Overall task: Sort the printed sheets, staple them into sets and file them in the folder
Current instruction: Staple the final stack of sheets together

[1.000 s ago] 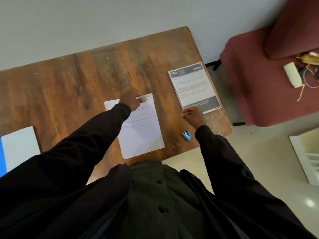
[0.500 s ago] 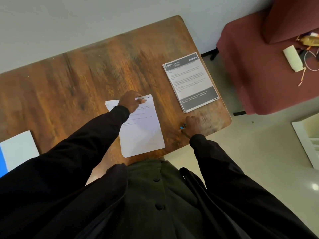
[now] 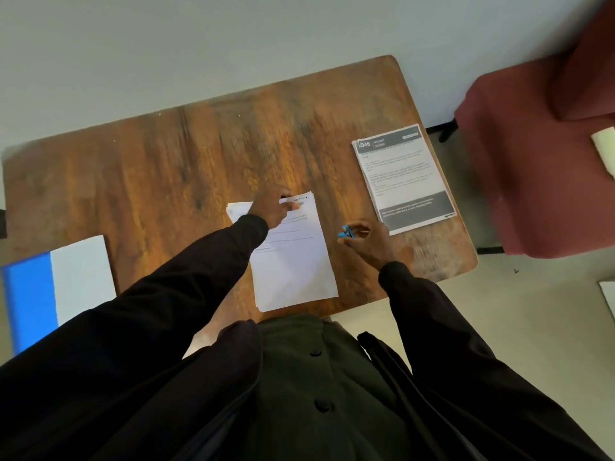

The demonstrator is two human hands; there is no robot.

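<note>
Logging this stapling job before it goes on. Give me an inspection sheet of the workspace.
Surface: wooden table, dark grain, mostly bare at the far side.
Job's things: white sheets at the near edge; printed stack with grey bands at the right end; small blue stapler; blue and white folder at the left end.
Clutter: nothing seen on the table.
Hands: left hand pinches the top edge of the white sheets; right hand holds the stapler just right of them.
Cables: nothing seen.
Surroundings: pale wall beyond the table; maroon chair to the right, with a pale object on its seat; light floor.
</note>
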